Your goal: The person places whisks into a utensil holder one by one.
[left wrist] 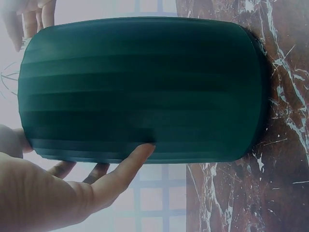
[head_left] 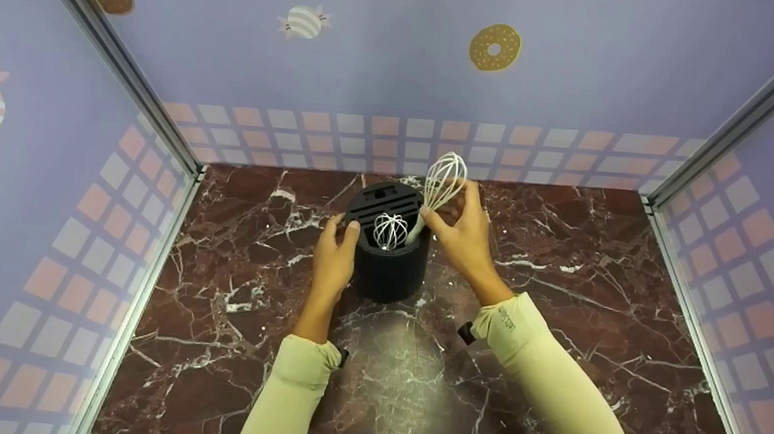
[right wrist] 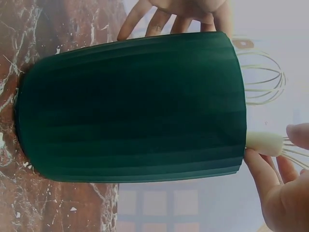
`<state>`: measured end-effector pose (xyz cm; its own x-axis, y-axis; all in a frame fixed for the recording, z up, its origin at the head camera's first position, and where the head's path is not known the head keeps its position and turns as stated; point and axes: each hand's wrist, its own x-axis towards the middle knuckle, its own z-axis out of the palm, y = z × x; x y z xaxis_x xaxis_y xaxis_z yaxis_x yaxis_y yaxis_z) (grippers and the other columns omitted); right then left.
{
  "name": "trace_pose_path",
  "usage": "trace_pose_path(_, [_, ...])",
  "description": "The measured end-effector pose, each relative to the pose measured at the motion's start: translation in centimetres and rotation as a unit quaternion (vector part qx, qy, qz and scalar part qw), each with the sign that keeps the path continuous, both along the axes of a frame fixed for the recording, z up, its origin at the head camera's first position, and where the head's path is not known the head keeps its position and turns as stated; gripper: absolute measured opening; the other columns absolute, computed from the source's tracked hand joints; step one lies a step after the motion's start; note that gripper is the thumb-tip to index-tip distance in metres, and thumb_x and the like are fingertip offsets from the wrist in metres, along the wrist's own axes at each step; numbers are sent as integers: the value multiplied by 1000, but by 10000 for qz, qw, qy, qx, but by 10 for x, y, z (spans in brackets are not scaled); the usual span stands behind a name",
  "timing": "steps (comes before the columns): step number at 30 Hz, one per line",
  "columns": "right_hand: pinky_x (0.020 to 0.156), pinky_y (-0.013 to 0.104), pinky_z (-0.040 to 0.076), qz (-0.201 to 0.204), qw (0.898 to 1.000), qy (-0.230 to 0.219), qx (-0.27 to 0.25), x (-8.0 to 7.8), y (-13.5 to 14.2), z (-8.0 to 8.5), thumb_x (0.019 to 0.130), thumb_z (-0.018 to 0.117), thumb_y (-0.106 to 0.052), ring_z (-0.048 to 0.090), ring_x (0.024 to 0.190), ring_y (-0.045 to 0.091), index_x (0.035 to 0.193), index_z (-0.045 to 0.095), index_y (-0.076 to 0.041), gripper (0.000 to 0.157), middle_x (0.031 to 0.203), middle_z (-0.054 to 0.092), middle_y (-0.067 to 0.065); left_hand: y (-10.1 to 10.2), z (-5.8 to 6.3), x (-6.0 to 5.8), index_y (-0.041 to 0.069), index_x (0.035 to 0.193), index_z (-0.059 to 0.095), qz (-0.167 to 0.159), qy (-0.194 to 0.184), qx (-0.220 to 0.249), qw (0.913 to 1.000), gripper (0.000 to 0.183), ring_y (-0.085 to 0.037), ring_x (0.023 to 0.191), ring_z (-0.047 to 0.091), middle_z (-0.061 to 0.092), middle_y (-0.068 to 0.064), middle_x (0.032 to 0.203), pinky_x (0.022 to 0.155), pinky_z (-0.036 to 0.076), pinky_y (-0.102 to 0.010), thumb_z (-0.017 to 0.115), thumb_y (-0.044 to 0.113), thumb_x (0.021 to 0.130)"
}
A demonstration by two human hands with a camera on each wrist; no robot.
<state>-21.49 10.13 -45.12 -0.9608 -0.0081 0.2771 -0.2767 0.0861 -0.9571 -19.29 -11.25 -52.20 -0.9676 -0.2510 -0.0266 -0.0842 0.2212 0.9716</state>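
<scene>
A dark green, ribbed utensil holder (head_left: 388, 275) with a slotted black top stands upright on the table. My left hand (head_left: 334, 257) holds its left side, thumb near the rim and fingers spread along the wall. My right hand (head_left: 464, 232) pinches a large whisk (head_left: 445, 177) where its wires meet the pale handle (right wrist: 264, 143). The whisk leans at the holder's right side with its wires up; the handle's lower end is hidden inside. A smaller whisk (head_left: 391, 231) stands in the front opening, wire head up, its lower part hidden.
The holder stands on a dark red marbled tabletop (head_left: 247, 370). Purple walls with tile and sweets patterns (head_left: 396, 81) close off the back and both sides. Metal strips (head_left: 144, 282) run along the table's side edges.
</scene>
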Motion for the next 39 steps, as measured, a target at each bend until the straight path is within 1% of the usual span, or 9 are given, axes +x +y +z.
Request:
trace_pose_path(4, [97, 35, 57, 62, 9999, -53, -79, -7, 3, -13, 84, 77, 5, 68, 111, 39, 142, 40, 6, 69, 127, 66, 25, 0, 0, 0, 10, 150, 49, 12, -7, -19, 10000, 53, -32, 135, 52, 54, -17, 147, 114, 42, -48, 53, 37, 104])
trace_pose_path(7, [92, 34, 59, 57, 10000, -37, -31, -9, 6, -18, 84, 80, -1, 70, 109, 33, 148, 39, -6, 76, 127, 66, 21, 0, 0, 0, 10, 148, 50, 45, 8, -23, 10000, 52, -32, 134, 54, 56, -17, 146, 114, 42, -46, 54, 37, 104])
trace_pose_path(11, [84, 34, 62, 1, 9996, 161, 215, -8, 9, -17, 84, 83, -13, 71, 102, 26, 150, 40, -22, 80, 125, 66, 19, 1, 0, 0, 11, 147, 52, 73, 37, -18, 10000, 49, -31, 132, 55, 59, -15, 143, 114, 43, -45, 54, 36, 104])
trace_pose_path(14, [83, 34, 62, 20, 9990, 346, 283, -8, 10, -13, 86, 82, -18, 70, 103, 26, 151, 42, -27, 77, 128, 64, 19, 1, 0, 0, 11, 146, 52, 75, 47, -28, 10000, 49, -31, 132, 56, 59, -15, 142, 114, 43, -45, 54, 36, 104])
trace_pose_path(20, [89, 37, 61, 228, 9986, 480, -50, -7, 9, -8, 89, 79, -15, 67, 114, 32, 144, 49, -15, 63, 132, 61, 16, 1, 0, 0, 10, 147, 52, 89, 40, -4, 10000, 49, -31, 131, 56, 59, -16, 142, 113, 43, -46, 54, 35, 104])
trace_pose_path(26, [85, 35, 62, 106, 9984, 556, 21, -7, 9, -10, 89, 80, -20, 68, 103, 25, 132, 56, -8, 51, 120, 66, 10, 0, 0, -1, 11, 147, 52, 50, 9, 36, 10000, 49, -30, 132, 56, 59, -15, 142, 113, 44, -44, 54, 36, 104])
trace_pose_path(31, [86, 32, 61, 79, 9980, 594, 189, -8, 7, -13, 87, 83, -25, 69, 103, 30, 130, 58, -7, 52, 118, 67, 16, 0, -1, 0, 12, 147, 51, -29, -13, 38, 10000, 50, -29, 133, 54, 58, -14, 142, 113, 44, -45, 52, 38, 105])
trace_pose_path(35, [89, 34, 61, 294, 9979, 580, -12, -9, 4, -16, 86, 83, -19, 67, 108, 43, 130, 56, -2, 55, 121, 64, 25, 0, -1, 0, 12, 146, 52, 6, -14, 28, 10000, 48, -29, 132, 55, 59, -14, 141, 113, 43, -45, 53, 37, 105])
trace_pose_path(39, [89, 37, 61, 429, 9972, 608, -119, -12, 1, -23, 83, 85, -11, 67, 110, 45, 128, 56, 2, 55, 122, 64, 27, 1, -1, -1, 11, 146, 53, 69, -13, 1, 10000, 48, -30, 132, 55, 59, -15, 142, 115, 42, -46, 54, 36, 104])
